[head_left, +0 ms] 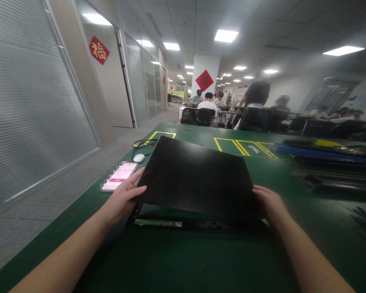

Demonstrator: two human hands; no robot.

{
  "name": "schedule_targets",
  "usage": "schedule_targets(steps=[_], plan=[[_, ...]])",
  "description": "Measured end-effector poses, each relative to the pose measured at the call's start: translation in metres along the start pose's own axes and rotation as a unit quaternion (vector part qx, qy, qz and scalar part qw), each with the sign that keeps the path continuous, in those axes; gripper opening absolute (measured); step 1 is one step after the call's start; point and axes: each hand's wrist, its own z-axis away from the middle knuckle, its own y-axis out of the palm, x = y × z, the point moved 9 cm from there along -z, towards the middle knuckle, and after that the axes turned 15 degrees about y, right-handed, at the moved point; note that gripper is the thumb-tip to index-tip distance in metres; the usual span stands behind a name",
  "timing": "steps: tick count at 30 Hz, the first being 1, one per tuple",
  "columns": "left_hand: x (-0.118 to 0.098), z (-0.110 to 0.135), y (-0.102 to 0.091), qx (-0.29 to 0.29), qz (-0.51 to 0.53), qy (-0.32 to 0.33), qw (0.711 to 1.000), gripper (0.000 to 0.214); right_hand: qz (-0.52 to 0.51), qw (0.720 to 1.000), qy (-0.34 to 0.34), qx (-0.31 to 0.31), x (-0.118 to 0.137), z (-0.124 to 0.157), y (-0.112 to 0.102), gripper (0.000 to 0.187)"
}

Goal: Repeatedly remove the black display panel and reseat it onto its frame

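Observation:
A dark, flat display panel is held between my two hands, tilted above the green table. My left hand grips its left edge, the thumb on top and the fingers beneath. On the opposite side my right hand closes on the right edge; part of its fingers is hidden behind the panel. Under the near edge of the panel lies a black frame, and a green circuit board strip shows along its front. The panel covers most of that frame.
Left of the panel, a phone with a lit screen lies near a white mouse and a black cable. Dark panels and a blue strip are stacked at the right. Yellow tape marks the table. People sit farther back.

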Motion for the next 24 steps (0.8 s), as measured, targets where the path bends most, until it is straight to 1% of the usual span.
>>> schedule_targets(steps=[2, 5, 6, 8, 10, 12, 15, 17, 18, 20, 22, 24], plan=[[-0.001, -0.001, -0.002, -0.003, 0.002, 0.008, 1.0, 0.076, -0.068, 0.997, -0.013, 0.033, 0.009, 0.007, 0.002, 0.055], [0.0, -0.002, -0.003, -0.004, 0.015, 0.014, 1.0, 0.075, -0.133, 0.981, -0.051, 0.131, 0.026, 0.024, 0.011, 0.06], [0.0, -0.002, -0.003, -0.003, 0.021, 0.013, 1.0, 0.075, -0.155, 0.976, -0.06, 0.138, 0.029, 0.03, 0.009, 0.06], [0.0, -0.002, -0.001, 0.001, 0.031, 0.013, 0.999, 0.074, -0.15, 0.976, -0.048, 0.152, 0.028, 0.036, 0.009, 0.06], [-0.003, -0.001, -0.002, -0.004, 0.036, 0.014, 0.999, 0.069, -0.11, 0.981, -0.019, 0.161, 0.02, 0.039, 0.013, 0.063], [-0.006, -0.002, -0.007, -0.031, 0.04, 0.017, 0.999, 0.059, -0.074, 0.984, -0.006, 0.159, 0.013, 0.037, 0.016, 0.063], [-0.006, -0.005, -0.021, -0.091, 0.052, 0.02, 0.994, 0.039, -0.078, 0.988, -0.043, 0.127, 0.016, 0.031, 0.012, 0.061], [-0.001, -0.007, -0.026, -0.09, 0.033, 0.011, 0.995, 0.029, -0.092, 0.987, -0.08, 0.102, 0.022, 0.026, 0.004, 0.065], [0.002, -0.008, -0.026, -0.076, 0.016, 0.003, 0.997, 0.028, -0.088, 0.987, -0.095, 0.091, 0.025, 0.025, 0.0, 0.067], [0.007, -0.01, -0.029, -0.068, -0.011, -0.002, 0.998, 0.032, -0.075, 0.988, -0.116, 0.068, 0.03, 0.024, -0.01, 0.07], [0.01, -0.011, -0.032, -0.068, -0.021, 0.001, 0.997, 0.034, -0.104, 0.987, -0.109, 0.054, 0.033, 0.025, -0.02, 0.069], [0.012, -0.012, -0.033, -0.07, -0.016, 0.001, 0.997, 0.034, -0.156, 0.983, -0.078, 0.051, 0.034, 0.029, -0.027, 0.066]])
